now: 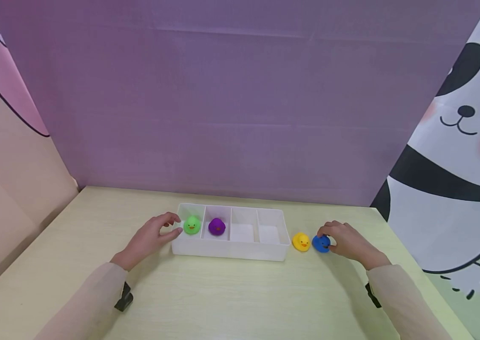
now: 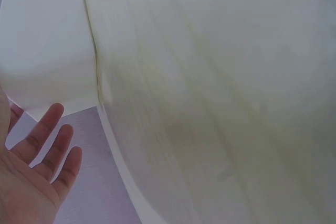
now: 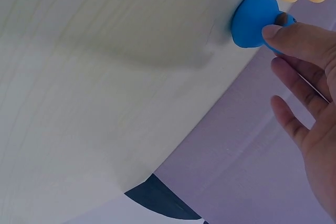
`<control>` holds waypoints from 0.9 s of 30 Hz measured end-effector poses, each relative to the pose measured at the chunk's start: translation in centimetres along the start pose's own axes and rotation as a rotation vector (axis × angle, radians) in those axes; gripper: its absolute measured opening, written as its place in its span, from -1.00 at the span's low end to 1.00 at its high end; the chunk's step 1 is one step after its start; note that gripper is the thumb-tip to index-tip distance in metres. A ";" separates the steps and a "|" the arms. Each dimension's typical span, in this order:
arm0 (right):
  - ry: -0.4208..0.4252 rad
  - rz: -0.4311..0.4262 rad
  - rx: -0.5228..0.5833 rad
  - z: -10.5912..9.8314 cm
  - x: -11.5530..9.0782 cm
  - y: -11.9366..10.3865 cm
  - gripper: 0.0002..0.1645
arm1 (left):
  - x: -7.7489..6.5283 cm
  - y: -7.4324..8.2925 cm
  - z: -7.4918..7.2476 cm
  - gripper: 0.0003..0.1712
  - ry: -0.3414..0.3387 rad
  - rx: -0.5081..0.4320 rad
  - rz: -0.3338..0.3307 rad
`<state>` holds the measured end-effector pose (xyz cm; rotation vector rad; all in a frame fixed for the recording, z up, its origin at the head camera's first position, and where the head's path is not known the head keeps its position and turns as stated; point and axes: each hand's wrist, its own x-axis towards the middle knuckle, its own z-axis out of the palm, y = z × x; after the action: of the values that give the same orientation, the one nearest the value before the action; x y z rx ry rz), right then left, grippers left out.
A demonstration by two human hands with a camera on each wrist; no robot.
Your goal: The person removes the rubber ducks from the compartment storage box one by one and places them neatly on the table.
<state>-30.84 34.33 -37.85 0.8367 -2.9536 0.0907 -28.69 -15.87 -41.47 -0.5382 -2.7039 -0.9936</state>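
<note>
A white box (image 1: 231,250) with several compartments in a row stands on the table. A green rubber duck (image 1: 192,225) sits in its leftmost compartment, and a purple rubber duck (image 1: 217,227) in the one beside it. My left hand (image 1: 155,234) is at the box's left end, fingertips right at the wall; in the left wrist view its fingers are loosely extended. To the right of the box, my right hand (image 1: 348,242) pinches a blue rubber duck (image 3: 255,19) between thumb and fingers. A yellow rubber duck (image 1: 301,242) sits between the blue duck and the box.
The pale wooden table (image 1: 223,297) backs onto a purple cloth panel (image 1: 240,108). A panda picture (image 1: 457,156) covers the right side, and a pink and beige panel (image 1: 6,156) the left. Two compartments at the box's right hold nothing.
</note>
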 end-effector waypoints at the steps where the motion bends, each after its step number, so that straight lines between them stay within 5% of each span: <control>1: -0.001 0.001 0.000 0.0 0.0 0.0 -0.58 | 0.0 0.0 0.0 -0.61 -0.001 0.002 -0.001; 27: 0.080 -0.047 -0.041 -2.3 1.7 -1.4 -0.63 | 0.0 0.0 0.2 -0.60 0.002 0.011 -0.005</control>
<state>-31.46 32.44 -35.32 0.8748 -2.8499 0.0592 -28.71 -15.79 -41.63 -0.5285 -2.7082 -0.9794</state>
